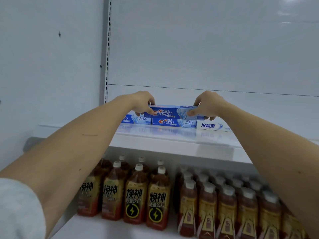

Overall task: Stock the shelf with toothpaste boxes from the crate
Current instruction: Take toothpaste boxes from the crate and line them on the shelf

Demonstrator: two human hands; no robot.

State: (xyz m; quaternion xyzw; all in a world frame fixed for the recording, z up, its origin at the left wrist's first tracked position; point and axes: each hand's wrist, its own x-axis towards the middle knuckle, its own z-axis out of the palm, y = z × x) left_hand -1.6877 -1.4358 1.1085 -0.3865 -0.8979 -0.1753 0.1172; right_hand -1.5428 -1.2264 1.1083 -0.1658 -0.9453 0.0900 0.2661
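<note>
Placement step: left hand (142,102) and right hand (208,105) pinch the ends of a blue cardboard toothpaste box (172,112) over the white shelf's (172,140) bottom row (second tier beginning); lowering squarely comes next.

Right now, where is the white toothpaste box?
In the head view, the white toothpaste box lies on the upper shelf, right of the blue Crest boxes, just below the right hand.

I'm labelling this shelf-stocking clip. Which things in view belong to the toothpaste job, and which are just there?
Part of the job:
held Crest box, gripped at its ends by left hand and right hand
two Crest boxes beneath it
white toothpaste box
upper shelf

Just there:
energy drink bottles
brown drink bottles
</note>
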